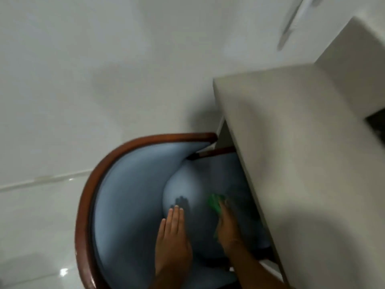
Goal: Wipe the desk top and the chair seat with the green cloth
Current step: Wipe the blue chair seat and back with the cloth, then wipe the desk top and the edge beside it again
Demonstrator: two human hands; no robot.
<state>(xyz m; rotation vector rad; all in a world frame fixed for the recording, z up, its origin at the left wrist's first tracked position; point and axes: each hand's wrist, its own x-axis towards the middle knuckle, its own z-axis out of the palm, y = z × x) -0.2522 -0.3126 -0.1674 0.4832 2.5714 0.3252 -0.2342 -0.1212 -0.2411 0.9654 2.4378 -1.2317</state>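
Note:
A blue padded chair seat (185, 184) lies below me, ringed by a curved blue backrest with a brown wooden rim (100, 174). My right hand (228, 224) presses the green cloth (215, 202) onto the right part of the seat, close under the edge of the beige desk top (291, 132). The cloth shows only past my fingers and is blurred. My left hand (173, 232) hovers flat over the seat's left part, fingers straight and together, holding nothing; its shadow falls on the cushion.
The desk overhangs the chair's right side and hides part of the seat. White glossy floor tiles (83, 80) surround the chair. A raised beige block (358, 59) stands on the desk's far side, with a dark opening (377, 122) at the right edge.

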